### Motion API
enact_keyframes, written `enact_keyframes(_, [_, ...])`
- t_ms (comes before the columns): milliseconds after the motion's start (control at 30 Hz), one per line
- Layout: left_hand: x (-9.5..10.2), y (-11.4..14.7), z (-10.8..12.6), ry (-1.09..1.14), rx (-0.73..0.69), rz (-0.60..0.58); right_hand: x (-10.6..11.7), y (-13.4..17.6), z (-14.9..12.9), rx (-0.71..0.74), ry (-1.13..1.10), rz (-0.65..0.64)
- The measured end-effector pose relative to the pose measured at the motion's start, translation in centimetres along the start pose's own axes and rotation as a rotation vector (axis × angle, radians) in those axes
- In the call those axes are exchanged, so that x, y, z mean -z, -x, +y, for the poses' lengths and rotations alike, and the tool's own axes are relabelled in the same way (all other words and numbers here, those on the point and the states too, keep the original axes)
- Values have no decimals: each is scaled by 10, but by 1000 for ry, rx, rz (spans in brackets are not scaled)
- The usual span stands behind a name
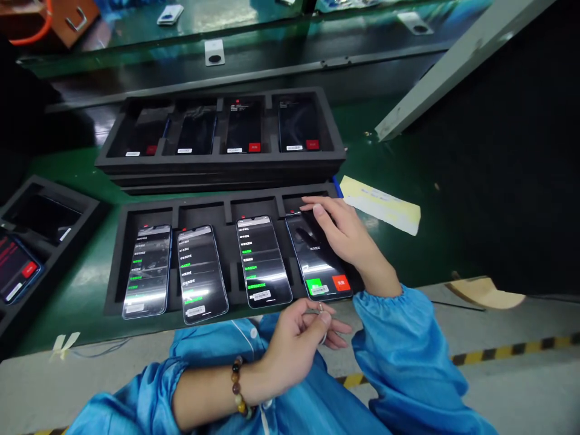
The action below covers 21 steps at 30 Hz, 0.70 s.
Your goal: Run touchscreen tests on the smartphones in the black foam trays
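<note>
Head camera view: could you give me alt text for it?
The right hand is over the upper end of the rightmost of four lit phones in a black tray on a green table; the left hand is near that phone's lower edge. Behind stands a stack of trays, its top one holding four more phones.

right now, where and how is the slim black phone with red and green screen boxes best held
Probably by the long edges of the phone near its lower end, from the near side: the right hand covers its upper right, while the narrow lower end lies mostly uncovered.
</note>
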State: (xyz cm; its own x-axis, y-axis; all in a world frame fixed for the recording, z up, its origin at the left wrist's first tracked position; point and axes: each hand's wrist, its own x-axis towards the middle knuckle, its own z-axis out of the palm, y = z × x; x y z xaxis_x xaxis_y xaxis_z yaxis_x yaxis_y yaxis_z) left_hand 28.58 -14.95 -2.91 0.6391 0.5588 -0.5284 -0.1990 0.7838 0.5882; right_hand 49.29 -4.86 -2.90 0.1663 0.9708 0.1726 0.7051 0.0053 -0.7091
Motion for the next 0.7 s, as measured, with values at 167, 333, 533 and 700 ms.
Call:
enact_keyframes(167, [-2,1,5,22,44,58,0,-1,1,3,-18,10])
enact_keyframes(333, [-1,2,5,40,52,116,1,0,1,-1,-24,6])
enact_keyframes(533, [-1,6,5,56,56,102,0,-3,0,-6,-38,8])
enact_keyframes(700, [0,8,7,10,85,51,6,4,0,13,-25,-36])
